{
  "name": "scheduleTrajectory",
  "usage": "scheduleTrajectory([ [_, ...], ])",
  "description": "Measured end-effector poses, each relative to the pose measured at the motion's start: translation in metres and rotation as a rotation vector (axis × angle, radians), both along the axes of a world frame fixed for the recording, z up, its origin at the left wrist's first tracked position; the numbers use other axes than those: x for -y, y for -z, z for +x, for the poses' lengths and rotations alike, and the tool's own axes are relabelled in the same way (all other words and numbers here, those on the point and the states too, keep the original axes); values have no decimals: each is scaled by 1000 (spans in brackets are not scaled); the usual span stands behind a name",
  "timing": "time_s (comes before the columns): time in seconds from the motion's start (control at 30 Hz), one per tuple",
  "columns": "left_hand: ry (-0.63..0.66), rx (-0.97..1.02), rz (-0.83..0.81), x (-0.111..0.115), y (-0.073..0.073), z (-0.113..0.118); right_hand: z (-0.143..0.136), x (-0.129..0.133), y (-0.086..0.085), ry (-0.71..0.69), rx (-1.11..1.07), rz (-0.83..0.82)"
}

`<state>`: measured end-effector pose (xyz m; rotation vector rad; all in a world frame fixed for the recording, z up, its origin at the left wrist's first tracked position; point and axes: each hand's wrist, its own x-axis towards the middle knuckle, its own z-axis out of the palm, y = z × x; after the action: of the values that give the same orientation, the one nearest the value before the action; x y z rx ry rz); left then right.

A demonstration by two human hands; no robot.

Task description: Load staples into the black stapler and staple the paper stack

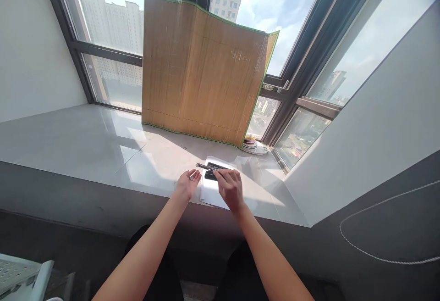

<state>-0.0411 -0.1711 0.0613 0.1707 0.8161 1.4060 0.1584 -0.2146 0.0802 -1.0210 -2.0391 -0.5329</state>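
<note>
My left hand (188, 184) is turned palm up with its fingers stretched out. A small silvery piece (191, 178) lies on it, too small to name for certain. To its right, my right hand (229, 187) is closed around a slim black stapler (205, 167), which looks opened up, its front end pointing left past my left fingertips. Its dark lower part (210, 175) shows just under the right fingers. Beneath the right hand, white sheets of paper (209, 193) lie on the window sill (161, 168). The right fingers hide part of the stapler.
A large bamboo mat (202, 71) with green edging leans against the window. By its lower right corner is a small stack of round, plate-like things (252, 145). A white cord (347, 241) hangs at the right. A white perforated rack (20, 269) stands at the lower left.
</note>
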Motion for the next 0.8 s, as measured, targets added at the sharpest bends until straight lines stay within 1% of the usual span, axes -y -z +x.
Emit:
scheduleTrajectory([
  [0.07,49,-216,3,-2,8,-14,6,-13,6,100,-237,-144],
  [0.1,89,-393,19,-2,12,-20,10,-21,11,135,-344,-236],
  [0.13,140,-629,43,-3,17,-26,15,-30,17,153,-433,-339],
  [0.2,291,-1351,133,-3,28,-35,24,-46,29,162,-548,-544],
  [0.23,361,-1671,179,-4,33,-38,28,-53,34,170,-577,-621],
  [0.27,417,-1909,217,-4,38,-39,32,-58,39,182,-586,-677],
  [0.3,454,-2038,242,-4,41,-40,34,-63,43,193,-576,-714],
  [0.33,465,-2080,255,-4,44,-41,35,-66,46,199,-554,-733],
  [0.37,446,-2054,261,-4,45,-41,36,-68,48,198,-524,-738],
  [0.4,398,-1970,264,-3,45,-40,36,-68,47,193,-488,-723],
  [0.43,331,-1836,264,-1,43,-39,35,-67,46,193,-455,-681],
  [0.47,265,-1648,255,0,41,-37,33,-63,43,195,-429,-611],
  [0.5,209,-1399,225,3,38,-34,29,-58,39,193,-409,-522],
  [0.53,175,-1124,183,5,34,-28,25,-51,34,174,-395,-431],
  [0.57,167,-871,138,8,30,-22,19,-42,30,130,-382,-353],
  [0.6,178,-635,91,11,25,-14,12,-33,25,59,-371,-297],
  [0.63,201,-465,61,14,20,-6,4,-23,21,-25,-365,-266],
  [0.67,225,-339,42,18,15,2,-4,-13,17,-102,-354,-256],
  [0.73,287,-122,20,26,4,17,-18,3,12,-205,-315,-270],
  [0.8,380,38,33,33,-6,27,-26,12,10,-239,-277,-311],
])
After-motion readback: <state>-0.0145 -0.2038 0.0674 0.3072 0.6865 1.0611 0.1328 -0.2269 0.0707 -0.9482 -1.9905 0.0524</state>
